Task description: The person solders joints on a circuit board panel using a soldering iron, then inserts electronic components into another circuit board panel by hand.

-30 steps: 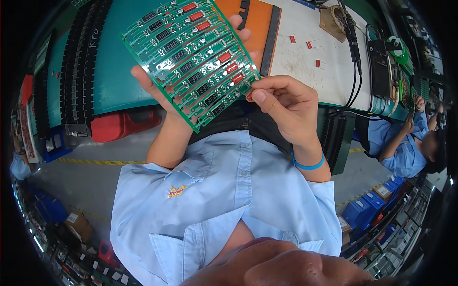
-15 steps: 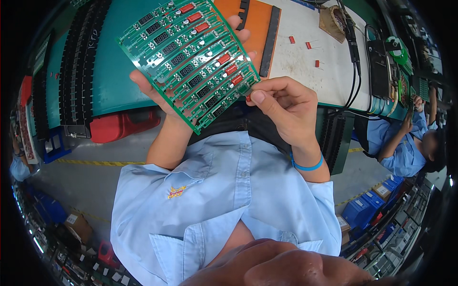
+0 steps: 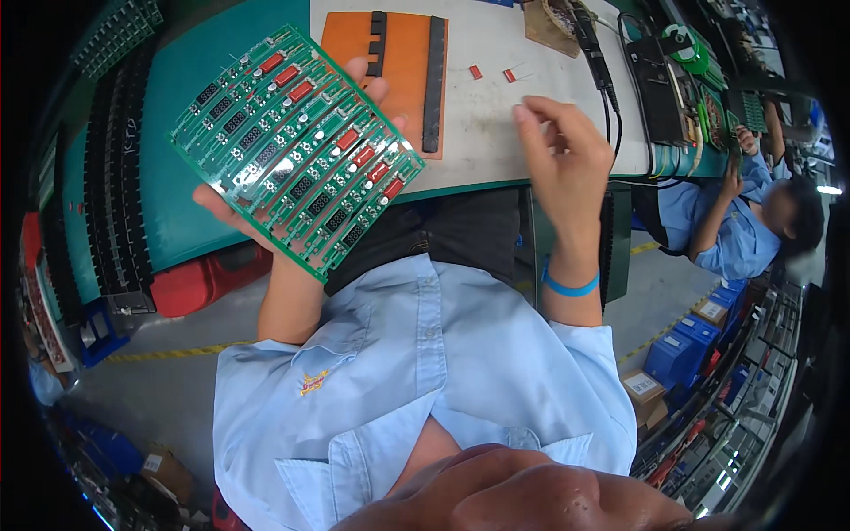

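My left hand [image 3: 232,214] holds a green circuit board panel [image 3: 288,155] tilted over the table's front edge, thumb at its near left side and fingertips showing past its far right edge. Rows of small black displays, push buttons and red box-shaped capacitors [image 3: 363,157] cover the board. To the right, my right hand [image 3: 567,150] is above the white mat, thumb and forefinger drawn together. Anything between these fingertips is hidden. Just beyond them lie two loose red capacitors [image 3: 509,76] with thin wire leads.
An orange plate [image 3: 403,88] with black strips lies behind the board. Black slotted racks [image 3: 115,168] stand on the left. At the right are black cables [image 3: 595,62] and a soldering wire reel [image 3: 691,49]. A co-worker [image 3: 744,217] sits further right.
My right hand has left the board's right edge, where a red capacitor now sits, and moved to the mat's loose capacitors. Two of three loose ones remain visible. The board has shifted left in view.
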A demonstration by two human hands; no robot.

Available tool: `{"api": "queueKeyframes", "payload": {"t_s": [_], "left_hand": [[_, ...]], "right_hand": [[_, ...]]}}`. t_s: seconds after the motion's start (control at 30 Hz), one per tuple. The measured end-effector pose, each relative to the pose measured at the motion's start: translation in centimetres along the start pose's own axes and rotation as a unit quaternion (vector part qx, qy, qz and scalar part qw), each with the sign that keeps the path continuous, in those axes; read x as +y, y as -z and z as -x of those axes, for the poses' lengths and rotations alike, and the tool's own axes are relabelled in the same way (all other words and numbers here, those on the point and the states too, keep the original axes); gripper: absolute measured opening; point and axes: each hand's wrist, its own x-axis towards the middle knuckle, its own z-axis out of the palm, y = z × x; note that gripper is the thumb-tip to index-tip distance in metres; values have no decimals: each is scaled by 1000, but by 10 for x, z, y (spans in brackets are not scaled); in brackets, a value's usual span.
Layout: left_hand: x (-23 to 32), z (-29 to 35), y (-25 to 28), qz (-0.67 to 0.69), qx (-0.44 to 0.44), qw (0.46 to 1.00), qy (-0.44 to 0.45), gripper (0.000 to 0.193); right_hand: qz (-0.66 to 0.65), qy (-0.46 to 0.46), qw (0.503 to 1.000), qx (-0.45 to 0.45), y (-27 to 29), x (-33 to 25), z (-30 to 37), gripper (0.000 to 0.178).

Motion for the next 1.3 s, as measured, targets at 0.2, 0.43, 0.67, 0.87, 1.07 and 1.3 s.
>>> {"api": "queueKeyframes", "payload": {"t_s": [0.2,0.43,0.67,0.87,1.07,1.3], "left_hand": [[-4,4,-7,-5,44,999,15,134],[-7,5,-8,18,-1,999,42,128],[-10,6,-10,-73,17,996,37,125],[-14,8,-2,-146,10,989,21,124],[-14,7,-8,-201,11,979,11,128],[-11,7,-10,-226,28,973,35,133]], "right_hand": [[203,-34,978,-29,8,19,-14,13],[180,19,983,-27,0,28,-15,14],[-87,-8,995,-53,-5,-9,-11,14],[-217,110,960,-137,-29,-57,-10,22],[-229,43,961,-147,-36,-72,-10,20],[-230,79,957,-158,-41,-69,-11,22]]}}
